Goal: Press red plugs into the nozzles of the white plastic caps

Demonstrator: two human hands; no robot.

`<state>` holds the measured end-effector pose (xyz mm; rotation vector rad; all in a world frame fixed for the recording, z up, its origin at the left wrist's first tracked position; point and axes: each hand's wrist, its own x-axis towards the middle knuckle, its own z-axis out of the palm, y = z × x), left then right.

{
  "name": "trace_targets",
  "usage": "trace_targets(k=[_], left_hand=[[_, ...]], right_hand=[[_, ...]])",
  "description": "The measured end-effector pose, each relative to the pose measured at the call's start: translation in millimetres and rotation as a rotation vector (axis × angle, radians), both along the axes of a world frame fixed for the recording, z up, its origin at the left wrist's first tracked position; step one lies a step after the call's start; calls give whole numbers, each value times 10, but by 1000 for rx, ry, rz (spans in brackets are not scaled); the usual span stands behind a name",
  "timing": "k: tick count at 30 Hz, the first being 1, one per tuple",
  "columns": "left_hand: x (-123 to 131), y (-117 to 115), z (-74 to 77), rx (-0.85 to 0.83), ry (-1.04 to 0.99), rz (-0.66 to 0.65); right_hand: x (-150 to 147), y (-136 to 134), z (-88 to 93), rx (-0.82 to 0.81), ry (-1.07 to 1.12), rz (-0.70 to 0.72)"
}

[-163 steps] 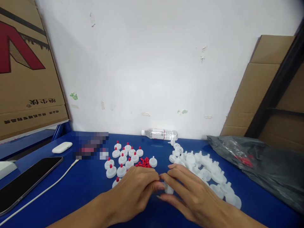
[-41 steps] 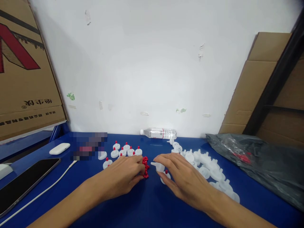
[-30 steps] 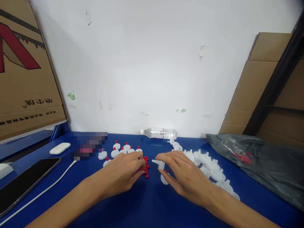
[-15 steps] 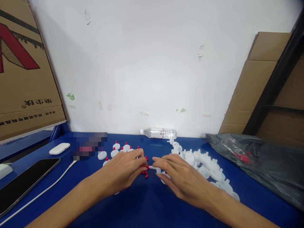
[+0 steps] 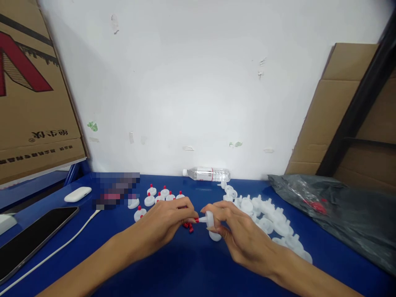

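Note:
Between the fingers of my right hand (image 5: 238, 227) is a white plastic nozzle cap (image 5: 209, 220), tilted on its side with its spout pointing left. My left hand (image 5: 173, 218) pinches a small red tip cap (image 5: 196, 220) at the end of that spout. Whether the red cap is fully seated cannot be seen. Loose red tip caps (image 5: 188, 227) lie just below my left fingertips, partly hidden. Another white nozzle cap (image 5: 215, 236) lies on the table under my right hand. Beyond my left hand stand several white caps with red tips (image 5: 149, 200).
A heap of white nozzle caps (image 5: 275, 216) spreads to the right on the blue table (image 5: 185, 272). A clear bottle (image 5: 207, 173) lies by the wall. At left are a phone (image 5: 34, 235), a white case (image 5: 77, 194) and a cable (image 5: 58, 249); a grey plastic bag (image 5: 346, 218) lies at right.
The white nozzle cap has turned so its round base faces my right palm, and my right fingers have closed round it. My left hand has brought a red tip cap against the spout.

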<state>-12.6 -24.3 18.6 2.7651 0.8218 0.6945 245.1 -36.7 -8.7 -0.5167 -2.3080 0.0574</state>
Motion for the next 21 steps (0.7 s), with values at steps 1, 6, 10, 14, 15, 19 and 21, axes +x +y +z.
trace_targets(k=[1, 6, 10, 14, 15, 19, 21], left_hand=[[3, -6, -6, -15, -23, -6], [12, 2, -54, -41, -108, -40], [16, 1, -84, -60, -166, -64], [31, -28, -88, -122, -184, -53], [37, -33, -87, -136, -185, -50], [73, -39, -75, -170, -239, -56], [93, -46, -58, -178, -267, -58]], right_hand=[[-1, -2, -5, 18, 4, 5], [10, -21, -12, 22, -7, 13], [24, -34, -20, -42, -25, 8], [22, -37, -43, -56, -19, 5], [21, -36, -50, -54, -21, 4], [18, -23, -82, 2, -21, 20], [15, -18, -97, 23, -6, 40]])
